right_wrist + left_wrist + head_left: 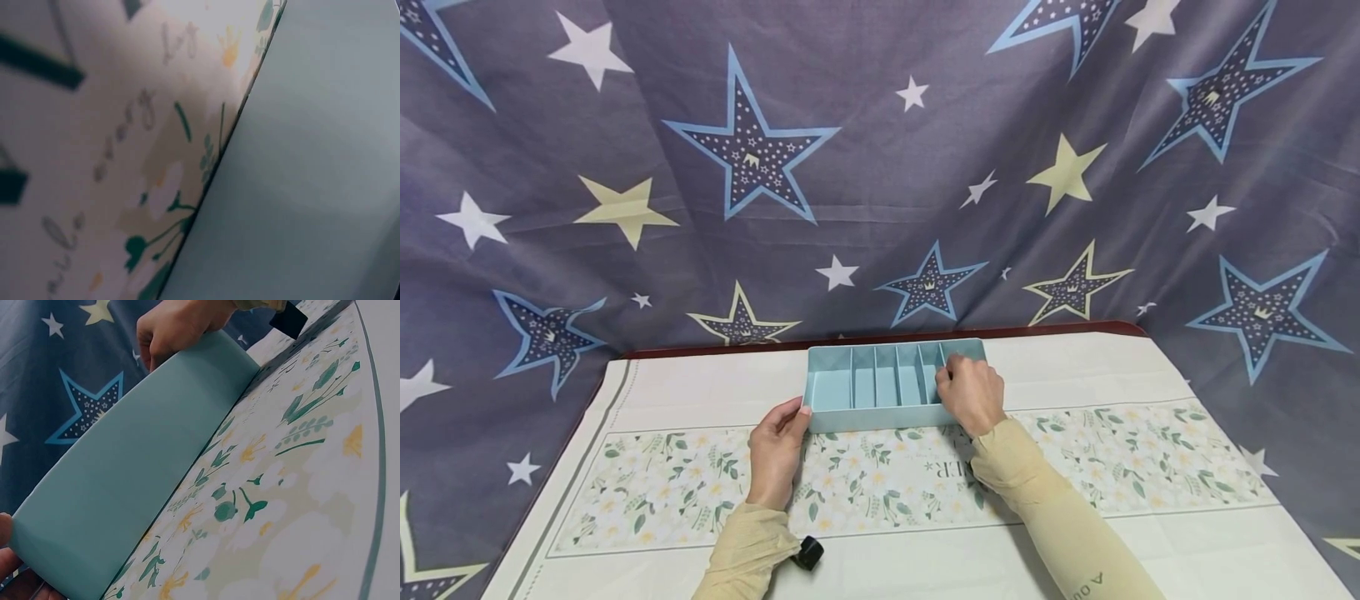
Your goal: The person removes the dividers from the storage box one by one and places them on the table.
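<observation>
A light blue divided box (872, 419) lies lengthwise near the table's far edge, with thin upright dividers (898, 375) making several compartments. My left hand (775, 450) holds its near left corner, the thumb at the front edge and the fingers around the left end. In the left wrist view, those fingers (7, 562) show at the corner of the box's front wall (131, 456). My right hand (973, 393) reaches over the front wall at the right end, its fingers bent down inside the box. Its fingertips, and anything between them, are hidden. The right wrist view shows only the box wall (300, 156) and cloth.
A white tablecloth (700, 387) with a floral band (685, 475) covers the table. Behind the far dark red table edge (1060, 328) hangs a grey curtain (865, 192) with stars. A small black device (808, 552) sits at my left wrist.
</observation>
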### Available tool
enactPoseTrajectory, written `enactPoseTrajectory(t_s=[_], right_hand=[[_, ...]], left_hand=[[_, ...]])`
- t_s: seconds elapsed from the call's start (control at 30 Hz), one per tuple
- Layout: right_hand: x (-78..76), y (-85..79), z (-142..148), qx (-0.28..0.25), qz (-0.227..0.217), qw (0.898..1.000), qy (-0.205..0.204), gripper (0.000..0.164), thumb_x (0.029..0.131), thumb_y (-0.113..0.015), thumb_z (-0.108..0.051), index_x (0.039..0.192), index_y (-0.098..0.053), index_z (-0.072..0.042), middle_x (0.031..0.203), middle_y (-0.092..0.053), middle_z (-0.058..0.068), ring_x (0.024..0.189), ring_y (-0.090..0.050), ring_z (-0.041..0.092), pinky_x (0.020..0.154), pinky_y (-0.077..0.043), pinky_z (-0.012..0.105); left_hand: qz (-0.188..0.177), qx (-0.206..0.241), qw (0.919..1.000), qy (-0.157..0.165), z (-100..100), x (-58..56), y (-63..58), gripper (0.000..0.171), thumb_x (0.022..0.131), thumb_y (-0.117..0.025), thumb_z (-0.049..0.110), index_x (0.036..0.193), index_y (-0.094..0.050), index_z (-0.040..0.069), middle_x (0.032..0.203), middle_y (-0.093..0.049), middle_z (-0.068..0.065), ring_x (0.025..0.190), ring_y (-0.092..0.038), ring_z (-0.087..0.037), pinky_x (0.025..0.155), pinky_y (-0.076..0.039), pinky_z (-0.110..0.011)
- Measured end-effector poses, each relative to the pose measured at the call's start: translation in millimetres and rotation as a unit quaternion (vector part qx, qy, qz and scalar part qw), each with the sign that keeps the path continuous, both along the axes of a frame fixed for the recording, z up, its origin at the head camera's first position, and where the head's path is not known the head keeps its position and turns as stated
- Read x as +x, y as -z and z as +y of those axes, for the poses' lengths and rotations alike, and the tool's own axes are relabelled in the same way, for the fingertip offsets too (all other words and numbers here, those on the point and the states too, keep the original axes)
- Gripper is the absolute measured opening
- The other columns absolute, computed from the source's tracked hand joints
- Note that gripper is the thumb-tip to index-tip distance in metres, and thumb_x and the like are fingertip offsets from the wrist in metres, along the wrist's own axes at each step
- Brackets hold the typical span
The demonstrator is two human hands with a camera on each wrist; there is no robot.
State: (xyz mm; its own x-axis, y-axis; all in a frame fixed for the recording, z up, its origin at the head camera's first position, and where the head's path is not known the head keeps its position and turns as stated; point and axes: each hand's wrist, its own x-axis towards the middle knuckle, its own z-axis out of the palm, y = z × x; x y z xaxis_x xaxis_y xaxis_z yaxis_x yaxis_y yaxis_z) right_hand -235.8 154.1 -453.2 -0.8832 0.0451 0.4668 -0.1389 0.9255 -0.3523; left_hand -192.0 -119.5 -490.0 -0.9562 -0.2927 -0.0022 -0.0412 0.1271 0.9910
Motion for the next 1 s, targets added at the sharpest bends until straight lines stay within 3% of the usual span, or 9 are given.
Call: enactPoseTrajectory(t_s=[0.27, 0.37, 0.5, 1.0], right_hand=[[1.2, 1.4, 0.7, -0.011, 0.017, 1.0, -0.005, 0.033, 0.081, -0.054, -0.016, 0.051, -0.039, -0.019, 0.041, -0.04, 0.0, 0.037, -0.036, 0.019, 0.031, -0.028, 0.035], [1.8, 2.3, 1.0, -0.012, 0.024, 1.0, -0.009, 0.032, 0.081, -0.053, -0.016, 0.052, -0.04, -0.019, 0.042, -0.04, -0.001, 0.037, -0.036, 0.018, 0.032, -0.028, 0.035], [2.6, 3.3, 1.0, -0.012, 0.024, 1.0, -0.01, 0.031, 0.081, -0.053, -0.016, 0.053, -0.04, -0.019, 0.042, -0.04, -0.002, 0.037, -0.035, 0.018, 0.032, -0.029, 0.034], [0.2, -4.2, 0.3, -0.022, 0.026, 0.999, 0.004, 0.025, 0.079, -0.053, -0.019, 0.055, -0.046, -0.019, 0.047, -0.048, 0.0, 0.043, -0.042, 0.021, 0.036, -0.038, 0.04]], left_hand=[[0.002, 0.001, 1.0, 0.009, -3.1, -3.3, 4.2, 0.034, 0.085, -0.061, 0.03, 0.114, -0.058, 0.013, 0.112, -0.06, -0.009, 0.096, -0.054, -0.011, 0.087, -0.048, -0.036], [-0.011, 0.007, 0.9999, 0.009, -1.4, -0.1, -3.2, 0.033, 0.086, -0.061, 0.027, 0.115, -0.057, 0.011, 0.113, -0.059, -0.01, 0.097, -0.054, -0.012, 0.089, -0.047, -0.037], [-0.017, 0.01, 0.9998, 0.011, -2.1, 0.3, -3.2, 0.033, 0.086, -0.061, 0.026, 0.115, -0.057, 0.011, 0.114, -0.059, -0.01, 0.097, -0.054, -0.012, 0.089, -0.047, -0.037], [0.002, 0.005, 1.0, 0.004, -1.7, 0.1, -0.1, 0.033, 0.086, -0.061, 0.027, 0.114, -0.058, 0.011, 0.113, -0.059, -0.01, 0.097, -0.054, -0.013, 0.089, -0.047, -0.038]])
